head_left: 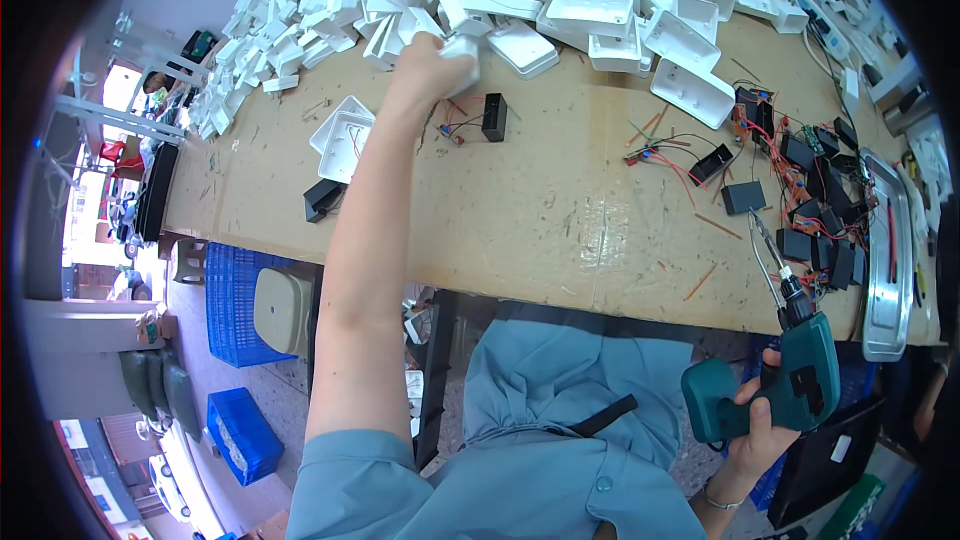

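Observation:
My left arm stretches across the table, and my left hand [425, 70] is closed on a white plastic case [463, 58], slightly smeared by motion, at the near edge of the pile of cases. Just right of that hand stands a small black box [494, 118] with thin wires and a little board. Low on the right, my right hand [762, 420] grips the handle of a green soldering gun [808, 370]. The tip of the gun points away from me over the table edge, close to a black box [743, 198].
A large heap of white cases [590, 15] covers the table's far side. Black boxes and red wires [815, 190] crowd the right, beside a metal tray [885, 260]. Two white cases [345, 145] lie left of my forearm, near another black box [322, 200]. Wire scraps dot the tabletop [520, 230].

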`<state>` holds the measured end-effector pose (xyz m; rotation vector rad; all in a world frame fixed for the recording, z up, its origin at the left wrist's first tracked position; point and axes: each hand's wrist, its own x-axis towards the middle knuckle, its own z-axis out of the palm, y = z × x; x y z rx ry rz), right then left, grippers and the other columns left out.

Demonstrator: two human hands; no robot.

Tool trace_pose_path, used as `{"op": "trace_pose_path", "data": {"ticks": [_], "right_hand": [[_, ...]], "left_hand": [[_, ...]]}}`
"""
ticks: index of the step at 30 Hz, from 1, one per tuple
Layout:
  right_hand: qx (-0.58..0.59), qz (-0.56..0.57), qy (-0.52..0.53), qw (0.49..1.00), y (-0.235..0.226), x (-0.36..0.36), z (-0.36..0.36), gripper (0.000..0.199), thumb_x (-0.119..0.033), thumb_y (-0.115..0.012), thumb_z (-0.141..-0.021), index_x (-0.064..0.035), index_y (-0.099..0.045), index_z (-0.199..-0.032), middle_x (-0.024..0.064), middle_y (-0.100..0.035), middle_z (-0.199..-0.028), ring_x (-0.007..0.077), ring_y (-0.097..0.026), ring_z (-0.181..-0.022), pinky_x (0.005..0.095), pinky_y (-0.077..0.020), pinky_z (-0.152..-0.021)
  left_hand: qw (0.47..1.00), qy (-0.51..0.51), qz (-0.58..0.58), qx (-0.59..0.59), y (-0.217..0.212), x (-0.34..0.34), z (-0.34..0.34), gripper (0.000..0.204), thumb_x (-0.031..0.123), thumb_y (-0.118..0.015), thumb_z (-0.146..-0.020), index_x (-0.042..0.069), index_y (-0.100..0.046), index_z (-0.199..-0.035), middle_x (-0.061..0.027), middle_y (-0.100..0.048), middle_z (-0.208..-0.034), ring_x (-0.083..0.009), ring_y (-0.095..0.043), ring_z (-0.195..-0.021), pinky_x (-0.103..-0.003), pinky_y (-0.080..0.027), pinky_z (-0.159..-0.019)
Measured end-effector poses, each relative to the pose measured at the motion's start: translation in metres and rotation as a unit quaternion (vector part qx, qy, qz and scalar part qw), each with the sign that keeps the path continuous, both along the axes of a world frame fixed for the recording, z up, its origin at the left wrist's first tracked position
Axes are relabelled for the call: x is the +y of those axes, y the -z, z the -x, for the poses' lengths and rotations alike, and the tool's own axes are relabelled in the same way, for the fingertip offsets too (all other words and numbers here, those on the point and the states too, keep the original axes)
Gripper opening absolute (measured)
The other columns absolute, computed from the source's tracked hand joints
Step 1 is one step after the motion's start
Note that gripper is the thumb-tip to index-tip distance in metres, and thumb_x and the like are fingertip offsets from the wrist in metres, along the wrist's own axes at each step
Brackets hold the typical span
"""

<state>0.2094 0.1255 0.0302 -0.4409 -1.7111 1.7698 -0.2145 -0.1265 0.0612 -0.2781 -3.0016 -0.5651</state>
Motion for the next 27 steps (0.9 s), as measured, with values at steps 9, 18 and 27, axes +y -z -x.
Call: {"op": "trace_pose_path", "data": {"ticks": [9, 18, 27], "right_hand": [[0.015, 0.003, 0.0, 1.0, -0.001, 0.003, -0.004, 0.059, -0.017, -0.065, -0.079, 0.0029, -0.035, -0.125, 0.0195, -0.051, -0.111, 0.0131, -0.053, -0.065, 0.0226, -0.0443, -0.056], [0.028, -0.01, -0.02, 0.999, -0.008, -0.007, -0.008, 0.059, -0.016, -0.063, -0.08, 0.0019, -0.033, -0.127, 0.0198, -0.051, -0.112, 0.0133, -0.053, -0.066, 0.0237, -0.0458, -0.058], [0.014, -0.03, 0.001, 0.999, -0.011, -0.014, -0.007, 0.06, -0.018, -0.064, -0.079, 0.0032, -0.033, -0.126, 0.019, -0.051, -0.109, 0.0134, -0.053, -0.065, 0.0225, -0.0449, -0.055]], "left_hand": [[0.766, 0.1, -0.604, -0.196, -0.043, -0.021, -0.087, 0.039, 0.018, -0.041, -0.082, -0.004, -0.052, -0.111, -0.0108, -0.058, -0.099, -0.0192, -0.056, -0.09, -0.033, -0.046, -0.076], [0.828, 0.19, -0.437, -0.297, 0.02, 0.061, -0.166, 0.033, 0.023, -0.042, -0.086, -0.002, -0.059, -0.098, -0.0097, -0.061, -0.089, -0.017, -0.056, -0.085, -0.03, -0.045, -0.072], [0.842, 0.241, -0.429, -0.22, 0.036, 0.068, -0.161, 0.036, 0.03, -0.044, -0.089, -0.003, -0.059, -0.095, -0.0096, -0.062, -0.087, -0.0145, -0.055, -0.082, -0.028, -0.043, -0.075]]}}
